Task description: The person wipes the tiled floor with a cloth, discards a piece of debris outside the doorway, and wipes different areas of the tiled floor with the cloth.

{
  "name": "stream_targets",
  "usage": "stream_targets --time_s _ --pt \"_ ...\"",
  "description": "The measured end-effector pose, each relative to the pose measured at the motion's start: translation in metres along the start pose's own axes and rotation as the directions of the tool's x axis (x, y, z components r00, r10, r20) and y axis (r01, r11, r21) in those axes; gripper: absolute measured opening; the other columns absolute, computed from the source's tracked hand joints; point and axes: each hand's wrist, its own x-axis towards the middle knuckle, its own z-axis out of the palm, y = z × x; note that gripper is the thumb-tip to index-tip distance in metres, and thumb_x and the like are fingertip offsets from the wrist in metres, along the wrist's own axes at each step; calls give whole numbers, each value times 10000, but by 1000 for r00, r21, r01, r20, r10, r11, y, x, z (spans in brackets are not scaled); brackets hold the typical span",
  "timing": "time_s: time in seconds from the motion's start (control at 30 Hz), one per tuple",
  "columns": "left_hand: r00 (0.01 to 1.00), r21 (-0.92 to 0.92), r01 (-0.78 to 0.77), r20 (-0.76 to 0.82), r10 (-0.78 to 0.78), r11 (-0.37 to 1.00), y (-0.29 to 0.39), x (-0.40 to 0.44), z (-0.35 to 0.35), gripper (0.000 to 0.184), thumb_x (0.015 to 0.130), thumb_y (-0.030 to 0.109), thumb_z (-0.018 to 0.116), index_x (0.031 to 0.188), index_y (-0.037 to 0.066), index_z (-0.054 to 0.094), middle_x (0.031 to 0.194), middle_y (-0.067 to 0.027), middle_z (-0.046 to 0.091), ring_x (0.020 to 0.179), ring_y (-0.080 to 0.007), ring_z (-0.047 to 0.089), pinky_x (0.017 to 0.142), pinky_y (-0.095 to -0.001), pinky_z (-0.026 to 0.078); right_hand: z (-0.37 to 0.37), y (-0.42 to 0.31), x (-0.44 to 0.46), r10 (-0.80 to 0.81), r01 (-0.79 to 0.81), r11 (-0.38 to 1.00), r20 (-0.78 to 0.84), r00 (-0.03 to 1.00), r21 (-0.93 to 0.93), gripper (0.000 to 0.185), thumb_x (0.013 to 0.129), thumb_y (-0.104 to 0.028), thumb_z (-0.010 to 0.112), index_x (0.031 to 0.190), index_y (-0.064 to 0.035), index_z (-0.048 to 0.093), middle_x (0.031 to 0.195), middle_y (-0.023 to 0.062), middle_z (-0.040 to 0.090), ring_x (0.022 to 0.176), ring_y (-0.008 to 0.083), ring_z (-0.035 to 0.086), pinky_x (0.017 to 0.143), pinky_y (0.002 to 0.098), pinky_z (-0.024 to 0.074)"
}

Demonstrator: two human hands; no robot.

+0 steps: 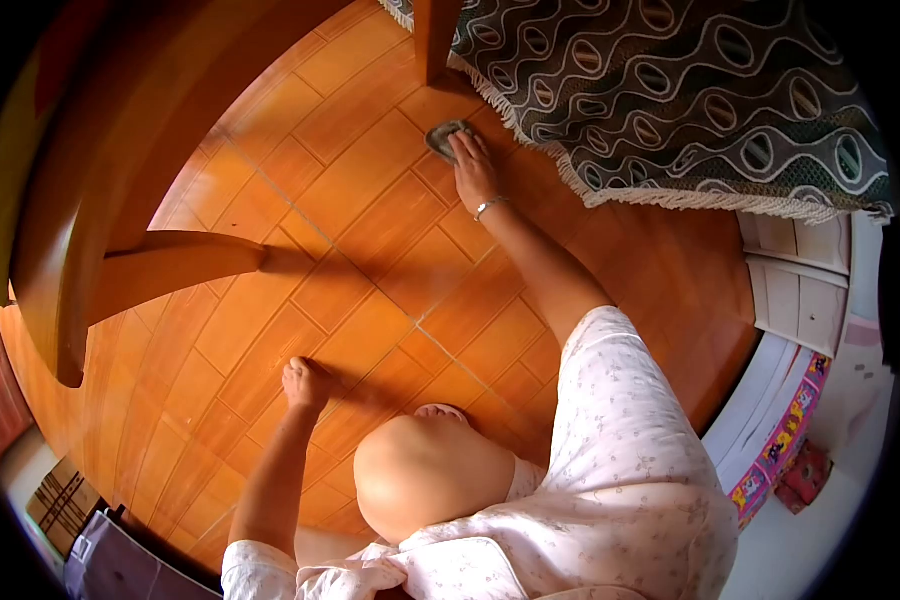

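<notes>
your right hand (477, 172) lies, fingers extended, over a grey cloth (440, 144) on the tiled floor (380, 225) at twelve o'clock; your left hand (306, 383) curls into a fist at eight, contents hidden. a fringed cover (660, 105) hangs toward one o'clock.

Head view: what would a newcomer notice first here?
Probably the glossy orange tile floor filling the middle, and the dark fringed cloth with pale wavy lines and ovals at upper right. Then the eye would likely follow the outstretched right arm to the right hand, wearing a bracelet, its fingers on a grey rag near the fringe.
</notes>
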Motion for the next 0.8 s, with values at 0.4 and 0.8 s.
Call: stream_targets --time_s 0.4,0.8 --pt "1000 50 5 -6 -5 999 26 -18 -22 719 566 346 806 1071 -24 451 1112 -249 520 1094 -393 498 979 -426 406 84 -152 101 -148 209 877 -170 974 433 201 846 -102 483 901 -78 675 1028 129 645 990 318 581 853 398 481" --pt "998 -25 59 -10 -59 998 21 -13 -15 611 619 317 754 1039 -22 468 1098 -259 517 1092 -409 486 975 -446 397 8 -23 91 228 -167 969 -393 891 184 255 973 -129 376 1134 -21 542 1004 164 571 964 317 567 885 411 458"
